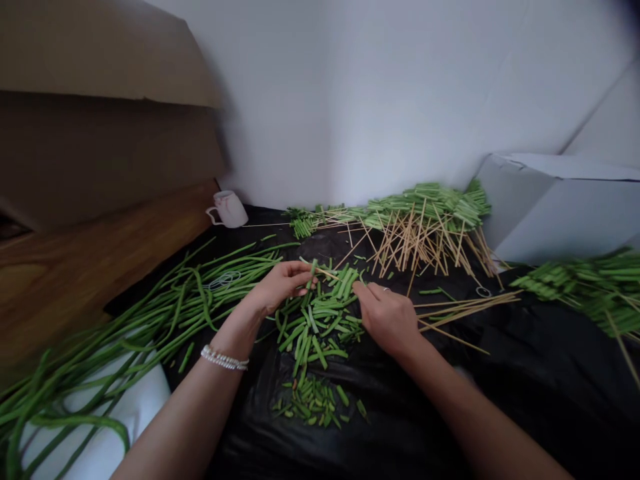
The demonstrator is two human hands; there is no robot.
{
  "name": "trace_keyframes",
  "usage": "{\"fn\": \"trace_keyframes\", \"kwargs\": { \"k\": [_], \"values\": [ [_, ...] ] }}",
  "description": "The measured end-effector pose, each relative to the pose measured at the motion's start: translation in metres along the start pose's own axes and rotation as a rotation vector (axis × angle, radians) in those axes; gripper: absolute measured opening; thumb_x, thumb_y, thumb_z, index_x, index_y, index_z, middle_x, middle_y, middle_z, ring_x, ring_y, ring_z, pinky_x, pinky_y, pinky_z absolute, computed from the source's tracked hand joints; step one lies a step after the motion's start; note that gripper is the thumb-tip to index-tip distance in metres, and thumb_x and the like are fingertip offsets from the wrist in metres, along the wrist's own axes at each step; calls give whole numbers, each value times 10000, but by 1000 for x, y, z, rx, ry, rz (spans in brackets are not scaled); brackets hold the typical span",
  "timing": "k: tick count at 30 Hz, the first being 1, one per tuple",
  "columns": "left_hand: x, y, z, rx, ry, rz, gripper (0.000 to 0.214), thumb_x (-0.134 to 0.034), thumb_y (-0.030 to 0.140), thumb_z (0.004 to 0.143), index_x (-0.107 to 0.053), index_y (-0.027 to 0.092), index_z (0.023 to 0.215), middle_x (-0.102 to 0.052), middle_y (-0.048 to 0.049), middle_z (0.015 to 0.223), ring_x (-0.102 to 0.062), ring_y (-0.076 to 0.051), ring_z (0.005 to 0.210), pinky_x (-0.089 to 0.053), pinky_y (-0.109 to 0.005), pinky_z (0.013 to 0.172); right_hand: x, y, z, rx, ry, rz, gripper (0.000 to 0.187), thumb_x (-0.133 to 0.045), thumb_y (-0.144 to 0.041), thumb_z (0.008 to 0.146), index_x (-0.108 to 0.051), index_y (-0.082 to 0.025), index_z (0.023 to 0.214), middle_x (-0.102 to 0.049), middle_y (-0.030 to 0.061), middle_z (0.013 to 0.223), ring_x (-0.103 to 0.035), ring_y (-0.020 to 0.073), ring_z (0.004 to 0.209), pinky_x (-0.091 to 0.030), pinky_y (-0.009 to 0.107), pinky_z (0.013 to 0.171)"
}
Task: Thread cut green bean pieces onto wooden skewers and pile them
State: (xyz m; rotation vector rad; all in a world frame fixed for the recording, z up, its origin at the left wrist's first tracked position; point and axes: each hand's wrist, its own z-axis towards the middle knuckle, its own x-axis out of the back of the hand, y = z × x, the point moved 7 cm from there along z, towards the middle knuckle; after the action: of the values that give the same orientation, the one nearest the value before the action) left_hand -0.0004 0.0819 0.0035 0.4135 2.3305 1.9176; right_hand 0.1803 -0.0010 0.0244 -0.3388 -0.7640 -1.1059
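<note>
The left hand [283,283] pinched one bean piece [313,268], and the right hand [387,317] gripped one skewer [329,273], its tip by that piece. Between and below both hands lay one pile of cut beans [320,327], too many to count.

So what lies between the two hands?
Between left hand and right hand lies a pile of cut bean pieces on the black sheet, in head view.

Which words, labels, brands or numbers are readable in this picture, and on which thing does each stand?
None is readable.
The cardboard box, the white box and the black sheet show no print.
The white mug has a pinkish mark, too blurred to tell whether it is text.
</note>
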Motion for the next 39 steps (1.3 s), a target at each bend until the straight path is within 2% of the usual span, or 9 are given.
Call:
{"fn": "trace_keyframes", "kwargs": {
  "k": [3, 8, 12, 16, 18, 21, 27, 33, 39],
  "values": [
    [-7, 9, 13, -4, -43, 79, 324, -808, 326, 584, -717, 136, 830, -693, -40, 758, -558, -95, 618, -407, -194, 544, 2, 4, 1, -10, 18, -20, 264, -468, -123, 872, -664, -156, 1045, -596, 3, 702, -499, 126, 605, -298, 268, 581],
    [-22, -7, 35, -159, 157, -84, 296, -810, 250, 564, -710, 136, 818, -696, -25, 677, -548, -101, 554, -422, -219, 540, 1, 8, 2, -29, -4, -33, 263, -458, -125, 876, -665, -166, 1033, -596, 6, 692, -489, 119, 598, -283, 266, 573],
    [-44, -18, 51, -199, 39, -54, 242, -807, 213, 557, -724, 132, 769, -675, -20, 612, -538, -105, 522, -420, -223, 520, -2, 10, 1, -43, -28, -37, 269, -463, -129, 871, -658, -176, 1049, -600, 3, 704, -494, 117, 608, -289, 267, 579],
    [-40, -8, 63, -174, -78, 52, 244, -825, 197, 535, -731, 121, 747, -684, -35, 622, -541, -106, 524, -419, -219, 512, -2, 11, 2, -39, -19, -44, 265, -465, -128, 871, -661, -178, 1041, -585, -4, 687, -487, 119, 605, -290, 269, 580],
    [-25, -3, 62, -167, -3, 8, 263, -828, 230, 558, -732, 123, 779, -698, -41, 668, -548, -96, 542, -425, -208, 525, -1, 12, 2, -42, -6, -53, 258, -462, -121, 871, -668, -175, 1018, -578, -5, 678, -481, 120, 600, -287, 271, 574],
    [-5, -6, 47, -174, 151, -216, 317, -826, 294, 604, -727, 143, 865, -710, -31, 759, -595, -89, 627, -454, -189, 585, 0, 13, 3, -45, 5, -50, 256, -458, -116, 869, -669, -172, 1003, -575, -6, 677, -477, 118, 599, -288, 268, 572],
    [-8, -30, 27, -99, 113, -556, 306, -838, 240, 614, -733, 134, 881, -715, -51, 837, -636, -101, 723, -489, -172, 616, -3, 12, 1, -34, 1, -44, 254, -454, -118, 865, -667, -175, 991, -572, -10, 671, -464, 115, 591, -294, 265, 570],
    [-15, -35, 27, -26, 45, -614, 245, -785, 196, 697, -735, 111, 920, -715, -72, 838, -647, -102, 724, -512, -165, 622, -4, 10, 2, -31, 2, -38, 255, -458, -120, 864, -667, -179, 997, -577, -13, 667, -464, 110, 587, -292, 262, 570],
    [-13, -36, 25, -35, 20, -650, 231, -765, 143, 713, -731, 122, 940, -721, -73, 865, -660, -105, 745, -527, -168, 645, -2, 6, 3, -18, 13, -31, 261, -460, -101, 854, -671, -176, 987, -584, -12, 660, -468, 107, 589, -299, 257, 581]
  ]
}}
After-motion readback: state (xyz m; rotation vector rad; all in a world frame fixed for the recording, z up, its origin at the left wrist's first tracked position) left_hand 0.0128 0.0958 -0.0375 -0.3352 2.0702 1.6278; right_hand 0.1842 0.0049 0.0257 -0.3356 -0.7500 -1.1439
